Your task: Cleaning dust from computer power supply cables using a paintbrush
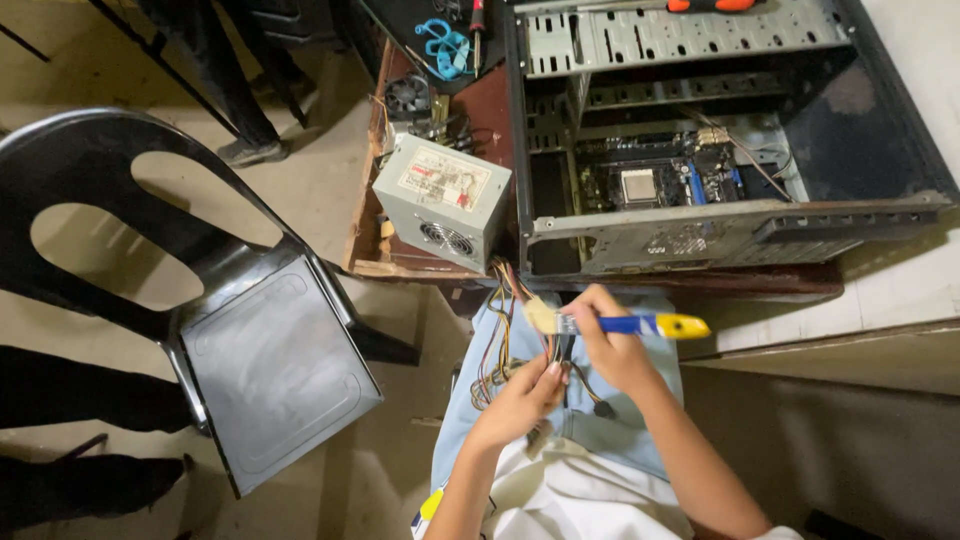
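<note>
My right hand (607, 340) grips a small paintbrush (620, 323) with a blue and yellow handle, its bristles pointing left over my lap. My left hand (525, 395) holds a bundle of coloured cables (503, 340) that run down from a grey power supply unit (442, 202) resting on the wooden table edge (365, 225). An open black computer case (720, 150) lies on its side on the table beyond my hands, with the motherboard (655, 180) showing inside.
A black plastic chair (200, 300) stands to my left on the floor. A small fan (408, 95), blue plastic parts (445, 45) and a screwdriver (478, 30) lie at the table's far side. An orange-handled tool (710, 5) rests on the case top. A pale wall ledge (880, 300) is to the right.
</note>
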